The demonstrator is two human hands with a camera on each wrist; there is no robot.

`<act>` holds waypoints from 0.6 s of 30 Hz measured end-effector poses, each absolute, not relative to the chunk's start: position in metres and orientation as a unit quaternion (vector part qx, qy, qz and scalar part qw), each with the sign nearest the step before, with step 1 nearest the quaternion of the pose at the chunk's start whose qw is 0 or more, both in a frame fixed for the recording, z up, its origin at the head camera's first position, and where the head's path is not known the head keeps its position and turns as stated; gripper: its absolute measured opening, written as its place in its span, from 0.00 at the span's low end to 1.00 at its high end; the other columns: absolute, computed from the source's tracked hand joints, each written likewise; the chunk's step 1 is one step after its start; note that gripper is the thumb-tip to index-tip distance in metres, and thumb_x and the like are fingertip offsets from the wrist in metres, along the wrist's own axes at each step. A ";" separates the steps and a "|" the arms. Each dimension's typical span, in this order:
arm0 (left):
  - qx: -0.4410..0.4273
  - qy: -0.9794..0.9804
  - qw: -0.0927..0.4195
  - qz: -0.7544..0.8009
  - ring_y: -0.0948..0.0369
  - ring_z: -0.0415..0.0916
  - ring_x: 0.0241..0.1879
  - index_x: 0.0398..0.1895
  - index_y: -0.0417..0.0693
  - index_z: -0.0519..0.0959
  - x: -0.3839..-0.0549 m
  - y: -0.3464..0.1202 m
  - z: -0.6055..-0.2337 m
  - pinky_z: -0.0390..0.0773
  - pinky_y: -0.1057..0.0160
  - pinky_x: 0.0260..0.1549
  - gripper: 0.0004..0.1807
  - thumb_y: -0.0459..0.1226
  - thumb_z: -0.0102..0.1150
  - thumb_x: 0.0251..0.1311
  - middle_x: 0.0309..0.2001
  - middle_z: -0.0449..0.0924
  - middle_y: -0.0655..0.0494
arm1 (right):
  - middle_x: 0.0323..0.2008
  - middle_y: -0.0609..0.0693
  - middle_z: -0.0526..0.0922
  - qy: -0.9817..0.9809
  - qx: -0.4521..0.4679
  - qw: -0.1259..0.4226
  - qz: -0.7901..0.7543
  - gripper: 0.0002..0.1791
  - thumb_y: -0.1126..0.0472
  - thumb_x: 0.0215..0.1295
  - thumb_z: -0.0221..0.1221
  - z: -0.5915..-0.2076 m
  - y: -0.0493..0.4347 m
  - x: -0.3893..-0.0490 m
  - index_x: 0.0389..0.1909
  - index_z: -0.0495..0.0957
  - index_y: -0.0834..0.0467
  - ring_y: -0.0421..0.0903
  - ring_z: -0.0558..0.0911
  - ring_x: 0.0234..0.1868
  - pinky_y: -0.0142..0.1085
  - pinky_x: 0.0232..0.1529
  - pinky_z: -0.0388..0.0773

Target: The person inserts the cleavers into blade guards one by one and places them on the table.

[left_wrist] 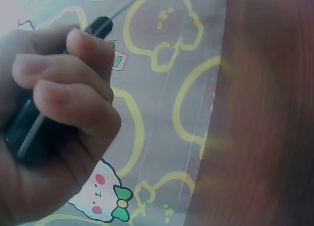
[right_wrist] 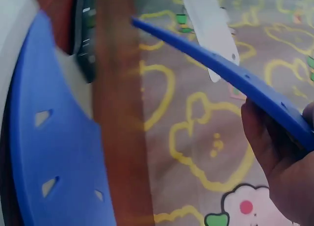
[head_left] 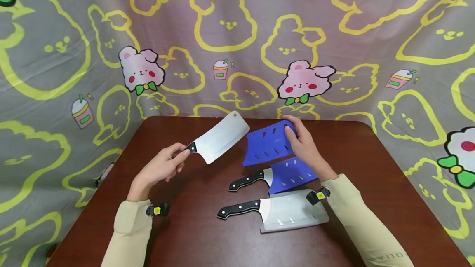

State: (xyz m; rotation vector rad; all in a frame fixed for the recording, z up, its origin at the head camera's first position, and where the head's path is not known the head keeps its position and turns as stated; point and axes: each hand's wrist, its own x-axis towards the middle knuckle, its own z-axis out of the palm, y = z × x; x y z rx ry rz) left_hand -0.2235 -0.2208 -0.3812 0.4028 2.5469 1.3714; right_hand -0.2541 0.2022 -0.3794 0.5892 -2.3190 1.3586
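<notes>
My left hand (head_left: 163, 166) grips the black handle (left_wrist: 29, 132) of a cleaver (head_left: 222, 137), its bare blade slanting up to the right above the table. A blue slotted blade sheath (head_left: 267, 143) is pinched at its right end by my right hand (head_left: 302, 141), thumb on the near face. The cleaver's tip points at the sheath's left end, with the two apart. In the right wrist view the sheath (right_wrist: 211, 61) shows edge-on, with the bare blade (right_wrist: 211, 34) beyond it. Below my right hand lies a second cleaver (head_left: 246, 180), its blade inside another blue sheath (head_left: 289, 174).
Nearest the front, a third cleaver (head_left: 239, 208) lies with its blade in a clear slotted sheath (head_left: 297, 213). All handles on the dark wooden table (head_left: 200, 226) point left. A patterned cloth (head_left: 237, 44) hangs behind the table and along its sides.
</notes>
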 end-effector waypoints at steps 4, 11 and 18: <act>0.158 0.850 0.119 0.488 0.60 0.60 0.09 0.45 0.46 0.71 -0.222 -0.221 -0.378 0.67 0.57 0.08 0.16 0.50 0.48 0.73 0.21 0.69 0.50 | 0.51 0.52 0.79 -0.770 0.191 0.171 0.584 0.19 0.63 0.77 0.46 -0.381 0.222 -0.258 0.65 0.68 0.59 0.34 0.81 0.43 0.23 0.42 0.76; 0.186 0.829 0.129 0.511 0.59 0.60 0.08 0.45 0.45 0.73 -0.220 -0.223 -0.376 0.66 0.58 0.07 0.16 0.49 0.46 0.74 0.19 0.68 0.51 | 0.38 0.46 0.83 -0.641 0.191 0.140 0.730 0.17 0.61 0.75 0.48 -0.372 0.238 -0.250 0.62 0.71 0.57 0.37 0.84 0.30 0.29 0.28 0.81; 0.212 0.813 0.132 0.525 0.58 0.62 0.07 0.46 0.43 0.74 -0.221 -0.222 -0.374 0.67 0.61 0.06 0.17 0.48 0.46 0.74 0.18 0.69 0.53 | 0.39 0.48 0.83 -0.610 0.180 0.136 0.760 0.21 0.61 0.75 0.48 -0.365 0.249 -0.239 0.65 0.66 0.65 0.40 0.86 0.31 0.30 0.29 0.83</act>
